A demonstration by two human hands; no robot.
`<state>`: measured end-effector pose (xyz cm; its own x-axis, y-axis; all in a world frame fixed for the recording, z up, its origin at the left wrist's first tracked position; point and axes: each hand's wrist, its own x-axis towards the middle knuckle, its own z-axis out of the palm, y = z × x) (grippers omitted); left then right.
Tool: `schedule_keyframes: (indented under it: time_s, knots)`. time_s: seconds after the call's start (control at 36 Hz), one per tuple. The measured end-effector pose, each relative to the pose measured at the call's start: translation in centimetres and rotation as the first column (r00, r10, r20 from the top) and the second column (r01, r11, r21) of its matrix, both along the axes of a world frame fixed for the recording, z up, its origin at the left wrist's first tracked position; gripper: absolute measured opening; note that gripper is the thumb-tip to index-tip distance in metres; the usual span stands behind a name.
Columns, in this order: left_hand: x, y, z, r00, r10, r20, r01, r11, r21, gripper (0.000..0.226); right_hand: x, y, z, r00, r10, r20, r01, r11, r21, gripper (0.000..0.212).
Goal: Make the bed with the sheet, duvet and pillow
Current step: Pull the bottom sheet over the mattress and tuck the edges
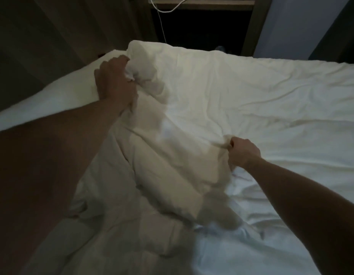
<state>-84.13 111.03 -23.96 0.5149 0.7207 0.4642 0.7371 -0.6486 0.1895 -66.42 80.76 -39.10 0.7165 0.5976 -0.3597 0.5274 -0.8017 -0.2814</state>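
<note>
Gripping a bunched corner of the white duvet (192, 108), the left hand (114, 84) reached toward the bed's (311, 175) far edge (the room was dim), while the right hand (242, 152) pinched a fold nearer the middle; the duvet lay crumpled across the bed.

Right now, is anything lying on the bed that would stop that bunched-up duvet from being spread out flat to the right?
Nothing visible does. The left hand and right hand already grip the duvet, with nothing between. To the right, the sheet lies wrinkled but bare, with no pillow or other thing on it in view.
</note>
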Motion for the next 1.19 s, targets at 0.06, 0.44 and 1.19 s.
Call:
schedule_keyframes:
  time_s: [0.06,0.44,1.19]
  knots:
    - [0.7,0.3,1.6,0.994,0.002,0.107,-0.005,1.000,0.031,0.042,0.2,0.7,0.5,0.996,-0.082,0.044,0.072,0.977,0.200,0.015]
    - [0.1,1.3,-1.0,0.899,0.249,-0.361,-0.359,0.891,-0.277,0.099,-1.4,0.2,-2.2,0.980,-0.013,-0.201,0.018,1.000,0.023,0.040]
    - [13.1,-2.2,-4.3,0.619,-0.214,-0.756,-0.016,0.959,-0.284,0.075,3.7,3.0,-1.4,0.966,0.144,0.214,-0.203,0.937,0.284,0.045]
